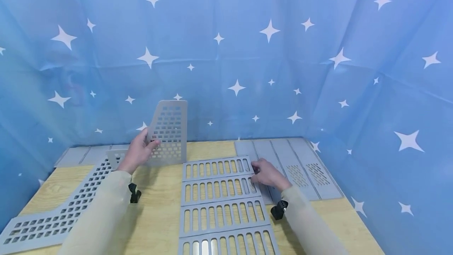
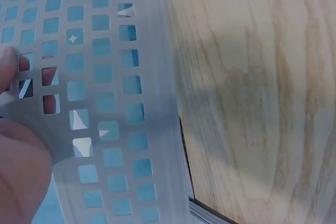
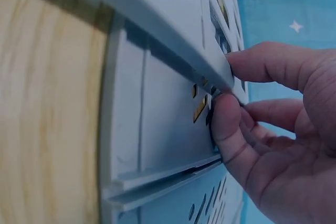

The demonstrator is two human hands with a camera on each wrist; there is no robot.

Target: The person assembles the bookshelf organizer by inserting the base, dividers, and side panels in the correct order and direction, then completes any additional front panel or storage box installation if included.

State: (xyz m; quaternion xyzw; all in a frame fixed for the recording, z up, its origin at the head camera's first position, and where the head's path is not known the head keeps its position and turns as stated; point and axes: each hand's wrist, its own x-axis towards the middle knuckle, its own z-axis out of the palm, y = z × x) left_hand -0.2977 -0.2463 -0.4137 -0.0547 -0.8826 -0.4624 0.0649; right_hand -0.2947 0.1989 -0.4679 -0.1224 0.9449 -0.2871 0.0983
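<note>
My left hand (image 1: 136, 152) grips a grey perforated panel with a slanted top corner (image 1: 183, 129) by its left edge, holding it upright near the back of the table. In the left wrist view, fingers show through the holes of this panel (image 2: 160, 77). My right hand (image 1: 270, 174) pinches the upper right edge of a grey slotted panel (image 1: 219, 178), which is divided by crease lines into strips. The right wrist view shows thumb and fingertips on either side of the slotted panel's edge (image 3: 178, 30), raised a little over a flat panel (image 3: 168, 114).
Under and beyond my right hand lies a grey creased panel (image 1: 262, 148) with small slanted slots. At left are a large perforated angled panel (image 1: 53, 212) and a flat creased panel (image 1: 76, 156) along the table's back edge. A blue starred curtain (image 1: 198, 78) hangs behind the wooden table (image 1: 159, 215).
</note>
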